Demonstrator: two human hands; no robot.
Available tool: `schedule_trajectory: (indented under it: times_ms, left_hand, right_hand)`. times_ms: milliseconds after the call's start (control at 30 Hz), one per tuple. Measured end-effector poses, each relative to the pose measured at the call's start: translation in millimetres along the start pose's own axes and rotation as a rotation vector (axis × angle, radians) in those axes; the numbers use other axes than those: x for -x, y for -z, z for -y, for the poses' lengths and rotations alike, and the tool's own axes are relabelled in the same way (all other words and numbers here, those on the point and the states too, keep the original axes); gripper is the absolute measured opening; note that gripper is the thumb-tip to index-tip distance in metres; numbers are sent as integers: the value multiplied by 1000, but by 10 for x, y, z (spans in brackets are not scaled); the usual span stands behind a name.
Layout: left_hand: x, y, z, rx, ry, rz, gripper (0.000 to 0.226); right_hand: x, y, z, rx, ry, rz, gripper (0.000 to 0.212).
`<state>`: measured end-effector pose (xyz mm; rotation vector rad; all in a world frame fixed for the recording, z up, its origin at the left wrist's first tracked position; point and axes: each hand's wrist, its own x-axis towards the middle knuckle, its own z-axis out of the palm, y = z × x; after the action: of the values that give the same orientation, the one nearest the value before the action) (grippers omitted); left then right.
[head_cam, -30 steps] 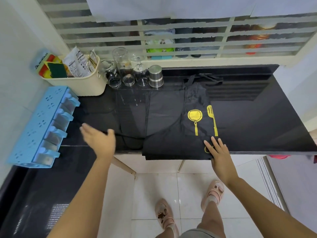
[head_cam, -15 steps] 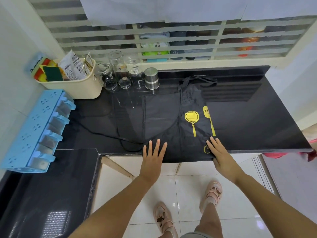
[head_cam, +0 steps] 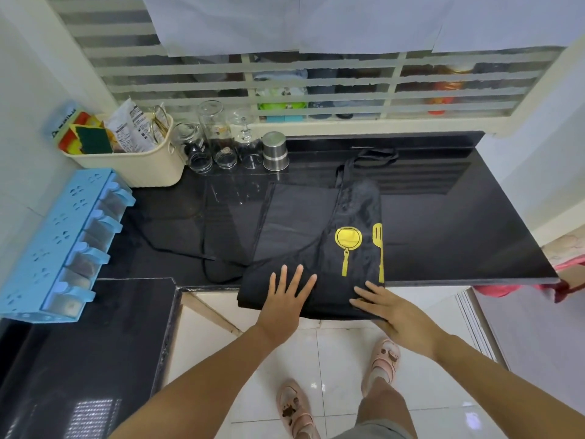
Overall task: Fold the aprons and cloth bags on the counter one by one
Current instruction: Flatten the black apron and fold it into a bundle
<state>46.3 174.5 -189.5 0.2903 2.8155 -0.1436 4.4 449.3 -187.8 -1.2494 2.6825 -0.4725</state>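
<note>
A black apron [head_cam: 316, 223] with a yellow pan and spatula print lies folded lengthwise on the black counter [head_cam: 459, 223], its lower end hanging over the front edge. My left hand [head_cam: 286, 294] lies flat on that lower end with fingers spread. My right hand [head_cam: 384, 304] rests at the apron's lower right corner, fingers stretched out on the cloth, just below the yellow print. The neck strap [head_cam: 373, 158] lies at the far end, and a tie string [head_cam: 190, 251] trails left across the counter. More dark cloth [head_cam: 228, 217] lies under the apron to the left.
At the back left stand a cream basket [head_cam: 136, 166] with sponges and packets, glass jars [head_cam: 218, 137] and a steel cup [head_cam: 274, 151]. A blue spice rack [head_cam: 60, 245] sits on the left wall. A lower black counter [head_cam: 79, 359] runs along the left.
My left hand swung from the left of the counter over to the apron's lower end and now lies flat on it. My right hand slid slightly down to the corner.
</note>
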Motion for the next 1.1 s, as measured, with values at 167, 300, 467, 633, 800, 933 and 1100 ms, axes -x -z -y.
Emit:
schedule_trajectory:
  times_ms: [167,300,467,633,800,933,1100]
  left_hand:
    - [-2,277,49,24,-86,192,73]
    - [-70,784,119,243,-180,301,48]
    - [-239,1418,245,390,-222,352,31]
    - [-614,1907,489,373,-230,384,34]
    - [-1204,2213,624,238,-194,422,20]
    - [-1628,2122,714,288,-128,355,17]
    - [-2006,1685,886,377,27,320,50]
  right_hand:
    - [90,130,-60,74,-140,234,91]
    - [-24,261,-157,59,-148,257,101]
    - [-197,365,-266,-364,-334,55,62]
    - [-442,572,-464,-464,-639,88,28]
    - [-756,914,-665,-688,-790,303,38]
    - [-946,910,-706,-845,-899,219,22]
    - [-1059,642,-830,-787,-1017,41,28]
